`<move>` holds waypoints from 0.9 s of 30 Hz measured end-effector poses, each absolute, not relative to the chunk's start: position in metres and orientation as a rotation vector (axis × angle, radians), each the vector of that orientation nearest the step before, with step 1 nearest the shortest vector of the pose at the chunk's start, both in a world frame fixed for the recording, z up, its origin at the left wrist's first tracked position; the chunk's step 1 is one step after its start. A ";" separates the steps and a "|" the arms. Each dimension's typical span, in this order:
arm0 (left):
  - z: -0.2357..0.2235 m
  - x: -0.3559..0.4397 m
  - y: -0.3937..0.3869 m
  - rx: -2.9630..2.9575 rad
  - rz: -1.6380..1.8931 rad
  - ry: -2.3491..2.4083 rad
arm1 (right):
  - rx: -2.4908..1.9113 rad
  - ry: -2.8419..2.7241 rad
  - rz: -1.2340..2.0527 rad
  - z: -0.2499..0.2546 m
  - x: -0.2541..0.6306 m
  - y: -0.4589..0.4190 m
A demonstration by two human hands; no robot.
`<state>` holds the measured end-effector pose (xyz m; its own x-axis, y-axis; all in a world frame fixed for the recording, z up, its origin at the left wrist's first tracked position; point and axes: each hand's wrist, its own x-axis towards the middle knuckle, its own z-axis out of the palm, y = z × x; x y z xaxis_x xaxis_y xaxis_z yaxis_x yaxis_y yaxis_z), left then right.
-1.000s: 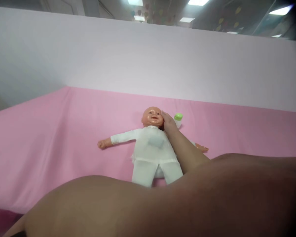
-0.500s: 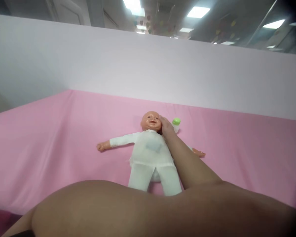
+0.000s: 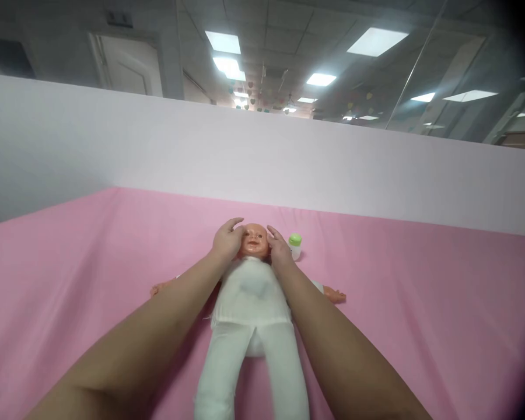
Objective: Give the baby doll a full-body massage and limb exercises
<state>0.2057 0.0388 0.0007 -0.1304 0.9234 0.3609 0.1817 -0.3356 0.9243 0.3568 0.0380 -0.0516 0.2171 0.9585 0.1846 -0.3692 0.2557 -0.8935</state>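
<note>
A baby doll [image 3: 251, 297] with a bald plastic head and a white cloth body lies on its back on the pink sheet, arms spread out. My left hand [image 3: 228, 240] rests against the head on the left, fingers stretched toward the crown and thumb by the doll's eye. On the other side, my right hand [image 3: 280, 247] lies along the cheek and temple with its fingers extended. The head is between my two palms. Just right of my right hand stands a small clear bottle with a green cap [image 3: 294, 247], partly hidden by that hand.
The pink sheet [image 3: 398, 280] covers the surface, with soft folds. Behind it rises a white padded wall [image 3: 262, 157]. Above the wall are a glass panel, ceiling lights [image 3: 376, 41] and a door [image 3: 126, 65].
My left arm has swung from across the bottom of the view up to the doll's left-side cheek as I see it. My right hand stays at the head. The camera has tilted upward.
</note>
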 end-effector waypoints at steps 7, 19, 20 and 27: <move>-0.022 0.212 0.050 1.326 1.402 1.071 | -0.917 -0.921 1.086 -0.040 0.356 0.028; -0.023 0.211 0.045 1.113 1.378 0.876 | -0.928 -0.937 1.023 -0.042 0.356 0.029; -0.023 0.210 0.045 1.087 1.370 0.856 | -0.907 -0.938 1.036 -0.044 0.356 0.030; -0.020 0.206 0.037 1.002 1.344 0.777 | -0.855 -0.944 1.095 -0.049 0.360 0.028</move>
